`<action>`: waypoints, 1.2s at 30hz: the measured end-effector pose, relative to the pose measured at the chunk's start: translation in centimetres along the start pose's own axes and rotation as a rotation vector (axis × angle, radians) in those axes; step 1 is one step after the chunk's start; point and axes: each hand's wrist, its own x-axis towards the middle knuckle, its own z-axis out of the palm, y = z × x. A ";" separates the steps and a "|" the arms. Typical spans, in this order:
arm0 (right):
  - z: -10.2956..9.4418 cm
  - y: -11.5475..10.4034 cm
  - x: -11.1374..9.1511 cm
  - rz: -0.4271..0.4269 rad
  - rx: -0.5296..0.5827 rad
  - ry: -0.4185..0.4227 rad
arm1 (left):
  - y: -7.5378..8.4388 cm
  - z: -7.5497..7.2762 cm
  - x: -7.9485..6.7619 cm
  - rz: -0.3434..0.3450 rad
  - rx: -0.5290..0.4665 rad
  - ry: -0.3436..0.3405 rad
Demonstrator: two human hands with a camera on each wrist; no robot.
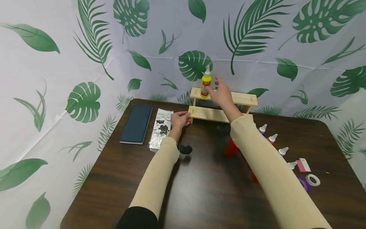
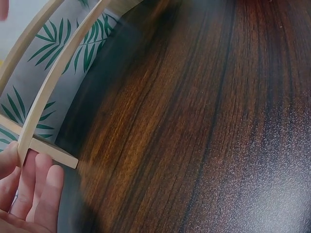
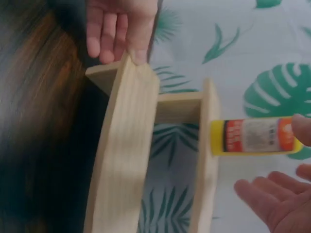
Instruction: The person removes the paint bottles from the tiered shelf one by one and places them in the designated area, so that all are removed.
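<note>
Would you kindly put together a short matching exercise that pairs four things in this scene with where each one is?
Things:
1. yellow bottle
2. dark blue book
3. left hand
4. tape rolls

Places:
A. flat on the table's left side
B. at the left end of the wooden shelf's lower step
C. upright on the shelf's top step
D. near the table's right edge

Pairs: 1-C, 2-A, 3-B, 4-D
</note>
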 end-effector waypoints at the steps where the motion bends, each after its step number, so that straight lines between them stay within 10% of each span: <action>1: 0.2 0.2 0.4 0.000 0.010 -0.003 | 0.0 0.0 0.1 -0.002 0.002 0.000; 21: 1.9 -0.7 0.4 0.022 0.082 0.077 | -0.2 -0.1 0.1 0.005 -0.002 0.000; 36: -3.3 -0.6 -10.9 0.066 0.291 0.105 | -0.5 0.2 -0.2 0.042 0.003 -0.005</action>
